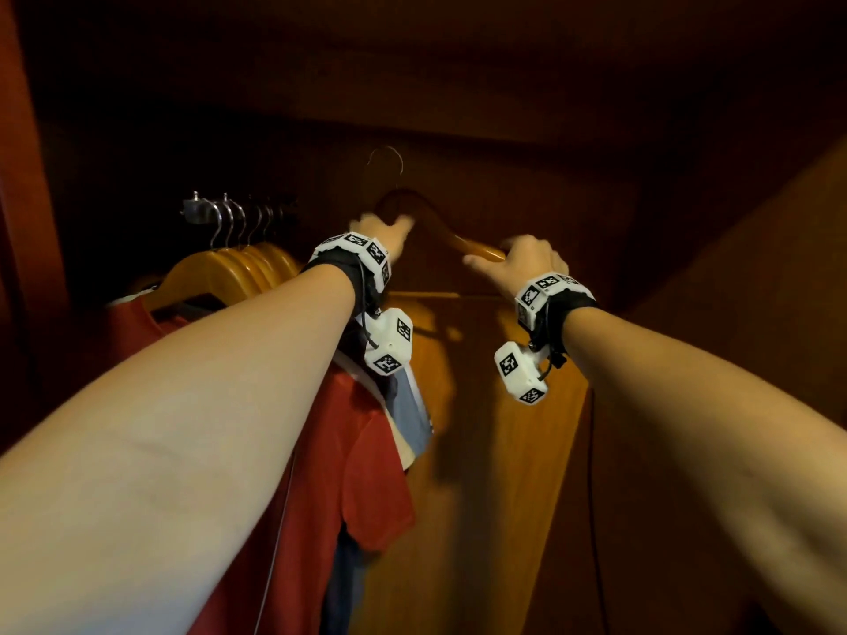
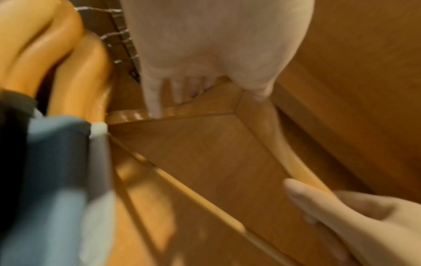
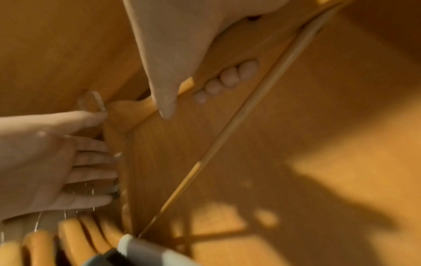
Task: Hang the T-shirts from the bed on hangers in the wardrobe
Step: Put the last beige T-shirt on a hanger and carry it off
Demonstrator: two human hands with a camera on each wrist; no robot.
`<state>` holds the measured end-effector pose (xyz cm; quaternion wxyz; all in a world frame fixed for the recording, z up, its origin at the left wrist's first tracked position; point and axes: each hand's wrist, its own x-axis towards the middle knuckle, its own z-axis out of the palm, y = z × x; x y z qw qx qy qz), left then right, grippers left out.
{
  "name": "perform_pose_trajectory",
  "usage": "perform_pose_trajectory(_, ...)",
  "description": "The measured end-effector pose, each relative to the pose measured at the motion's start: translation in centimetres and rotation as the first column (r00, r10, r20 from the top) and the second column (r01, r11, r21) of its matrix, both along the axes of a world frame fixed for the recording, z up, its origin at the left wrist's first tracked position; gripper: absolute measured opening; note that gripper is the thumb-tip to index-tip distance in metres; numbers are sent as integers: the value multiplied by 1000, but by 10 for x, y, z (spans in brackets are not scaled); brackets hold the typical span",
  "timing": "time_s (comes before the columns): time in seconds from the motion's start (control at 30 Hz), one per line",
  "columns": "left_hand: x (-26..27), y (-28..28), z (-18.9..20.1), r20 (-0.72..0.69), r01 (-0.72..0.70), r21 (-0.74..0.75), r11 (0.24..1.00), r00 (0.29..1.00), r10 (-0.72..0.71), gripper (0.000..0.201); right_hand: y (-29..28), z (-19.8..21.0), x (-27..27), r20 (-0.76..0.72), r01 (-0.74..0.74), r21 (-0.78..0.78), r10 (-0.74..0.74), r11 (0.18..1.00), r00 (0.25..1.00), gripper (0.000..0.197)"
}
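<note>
An empty wooden hanger [image 1: 440, 226] with a metal hook [image 1: 385, 162] is held up inside the wardrobe, its hook above and to the right of the rail [image 1: 197, 208]. My left hand [image 1: 385, 231] holds it by the neck, with the thumb [image 3: 91, 117] at the hook's base and the fingers [image 3: 95, 172] along its left arm. My right hand [image 1: 518, 258] grips its right arm, fingertips [image 3: 227, 77] wrapped round the wood. No T-shirt is on this hanger. The left wrist view shows my left hand [image 2: 205, 54] on the hanger [image 2: 296, 162] and my right hand [image 2: 364, 216].
Several wooden hangers [image 1: 238, 268] hang packed together on the rail at the left. A red T-shirt [image 1: 357, 451] and a blue-grey garment [image 1: 408, 405] hang under them. The wardrobe's back panel [image 1: 504, 451] is behind and its side wall [image 1: 733, 313] is on the right.
</note>
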<state>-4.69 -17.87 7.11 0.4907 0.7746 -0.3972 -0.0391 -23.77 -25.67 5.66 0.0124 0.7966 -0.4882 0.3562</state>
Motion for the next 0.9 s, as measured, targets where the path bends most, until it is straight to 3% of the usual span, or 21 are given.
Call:
perform_pose_trajectory(0.2,-48,17,3,-115,200,-221,954,967,-229,92,18,4,-63,20,-25,-44,26,999,999,59)
perform_pose_trajectory(0.3,-73,27,4,-91,247,-222,943,958,-272,108,27,4,-91,10,-84,7,84,996,996,47)
perform_pose_trajectory(0.37,-89,35,4,-37,253,-206,945,963,-266,98,33,5,-105,8,-130,40,129,991,992,37)
perform_pose_trajectory(0.5,-116,54,-2,36,232,-281,931,972,-231,61,50,8,-119,-30,-152,33,153,988,988,15)
perform_pose_trajectory(0.57,-127,66,-8,42,225,-309,924,974,-223,61,62,7,-119,-40,-176,33,177,984,983,8)
perform_pose_trajectory(0.67,-141,87,-15,48,210,-302,930,978,-205,75,86,2,-114,-29,-220,28,221,975,975,7)
perform_pose_trajectory(0.8,-155,113,-24,93,234,-275,933,972,-216,64,120,-8,-103,56,-253,32,251,967,966,9)
perform_pose_trajectory(0.9,-155,128,-30,137,282,-243,928,957,-255,79,145,-11,-100,95,-258,33,254,966,963,26)
